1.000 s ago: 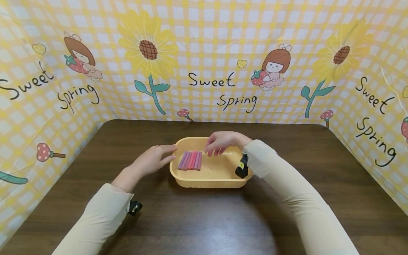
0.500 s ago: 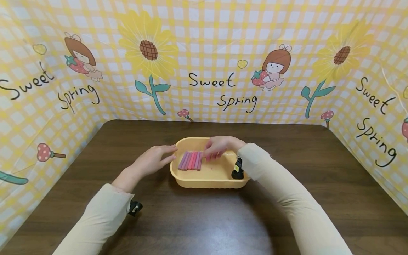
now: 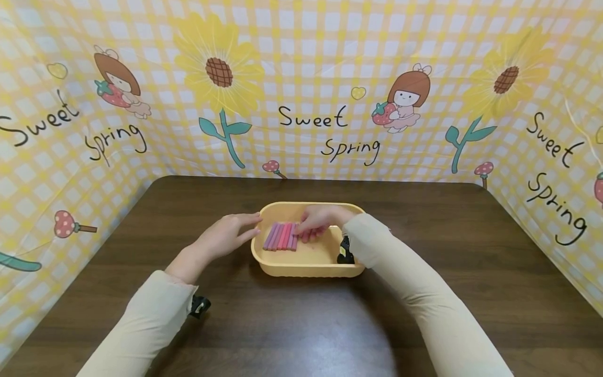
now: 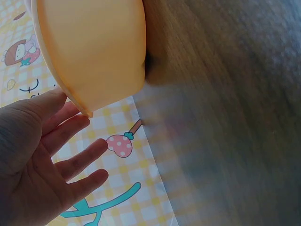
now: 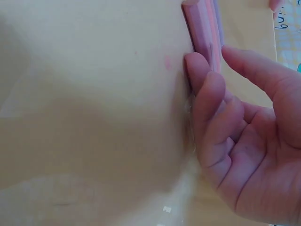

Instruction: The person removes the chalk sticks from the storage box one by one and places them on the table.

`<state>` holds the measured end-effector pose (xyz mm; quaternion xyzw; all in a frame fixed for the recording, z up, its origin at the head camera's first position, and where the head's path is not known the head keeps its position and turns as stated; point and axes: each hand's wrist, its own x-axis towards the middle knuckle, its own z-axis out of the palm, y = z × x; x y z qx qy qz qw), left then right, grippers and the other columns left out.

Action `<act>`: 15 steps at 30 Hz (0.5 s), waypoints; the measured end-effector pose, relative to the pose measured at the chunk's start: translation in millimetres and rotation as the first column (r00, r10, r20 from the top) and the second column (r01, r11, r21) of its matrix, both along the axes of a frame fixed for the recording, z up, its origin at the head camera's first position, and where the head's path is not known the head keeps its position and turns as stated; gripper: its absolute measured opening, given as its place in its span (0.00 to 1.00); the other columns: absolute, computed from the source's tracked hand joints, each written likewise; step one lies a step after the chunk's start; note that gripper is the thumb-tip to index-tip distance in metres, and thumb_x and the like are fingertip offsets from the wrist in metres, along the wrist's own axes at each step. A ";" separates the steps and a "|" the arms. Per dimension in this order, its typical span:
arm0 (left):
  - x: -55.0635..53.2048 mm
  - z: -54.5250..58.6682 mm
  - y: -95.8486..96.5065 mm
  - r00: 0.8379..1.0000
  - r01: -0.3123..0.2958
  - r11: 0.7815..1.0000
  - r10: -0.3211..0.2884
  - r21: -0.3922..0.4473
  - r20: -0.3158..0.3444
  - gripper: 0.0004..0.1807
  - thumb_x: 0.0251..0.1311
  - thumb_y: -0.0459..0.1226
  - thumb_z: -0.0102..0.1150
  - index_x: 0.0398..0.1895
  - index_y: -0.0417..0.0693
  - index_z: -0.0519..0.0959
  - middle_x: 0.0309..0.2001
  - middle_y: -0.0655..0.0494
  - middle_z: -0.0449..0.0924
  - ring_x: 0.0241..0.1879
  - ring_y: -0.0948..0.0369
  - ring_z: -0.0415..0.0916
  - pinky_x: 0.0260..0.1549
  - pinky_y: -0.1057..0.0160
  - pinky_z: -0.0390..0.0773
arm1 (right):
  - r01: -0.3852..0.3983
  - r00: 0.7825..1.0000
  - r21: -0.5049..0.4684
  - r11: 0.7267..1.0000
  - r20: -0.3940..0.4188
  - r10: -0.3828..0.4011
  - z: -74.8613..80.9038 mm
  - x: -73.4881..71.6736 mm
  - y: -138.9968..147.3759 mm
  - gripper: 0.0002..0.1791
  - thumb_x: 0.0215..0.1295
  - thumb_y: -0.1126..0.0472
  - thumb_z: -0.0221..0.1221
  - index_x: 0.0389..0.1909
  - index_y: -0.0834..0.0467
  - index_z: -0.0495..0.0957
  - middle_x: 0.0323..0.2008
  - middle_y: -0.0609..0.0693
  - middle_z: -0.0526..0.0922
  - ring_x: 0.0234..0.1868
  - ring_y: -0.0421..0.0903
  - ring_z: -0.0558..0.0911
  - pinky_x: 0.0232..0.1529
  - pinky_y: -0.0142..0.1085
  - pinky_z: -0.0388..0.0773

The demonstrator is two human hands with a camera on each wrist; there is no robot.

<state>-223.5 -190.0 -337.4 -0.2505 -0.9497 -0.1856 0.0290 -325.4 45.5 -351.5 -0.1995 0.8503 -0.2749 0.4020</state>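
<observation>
Several short pink and purple sticks lie side by side in the left part of a yellow plastic tray; whether they are chalk or clay, I cannot tell. My right hand reaches into the tray, fingertips at the far end of the rightmost purple stick. In the right wrist view a gap shows between thumb and bent index finger, and the index touches that stick's side. My left hand has its fingers extended to the tray's left end, thumb and fingertips touching the rim.
The tray stands on a dark brown wooden table. A yellow checked cloth with printed flowers surrounds the table at the back and sides. Black wrist cameras are on both arms; the right one hangs over the tray's right end.
My right hand has moved left and slightly down inside the tray, up to the rightmost stick. The left hand, tray and row of sticks look unmoved.
</observation>
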 end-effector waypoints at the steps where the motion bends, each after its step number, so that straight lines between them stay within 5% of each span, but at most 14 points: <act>1: 0.0 0.0 -0.1 1.000 -0.001 1.000 0.001 -0.001 0.001 0.22 0.64 0.37 0.53 0.59 0.35 0.71 0.60 0.40 0.73 0.61 0.45 0.70 0.61 0.46 0.70 | 0.002 1.000 0.003 1.000 -0.004 -0.002 0.1 0.3 -1.0 0.16 0.65 0.52 0.56 0.21 0.57 0.78 0.17 0.43 0.79 0.17 0.34 0.71 0.17 0.23 0.65; 15: -0.5 1.7 -0.3 1.000 0.002 1.000 -0.002 0.005 0.006 0.22 0.64 0.37 0.53 0.59 0.34 0.71 0.60 0.40 0.73 0.61 0.45 0.70 0.61 0.46 0.69 | 0.020 0.994 0.081 0.996 -0.110 -0.011 1.8 5.6 -8.8 0.19 0.64 0.52 0.57 0.18 0.57 0.78 0.13 0.42 0.77 0.13 0.34 0.66 0.13 0.23 0.58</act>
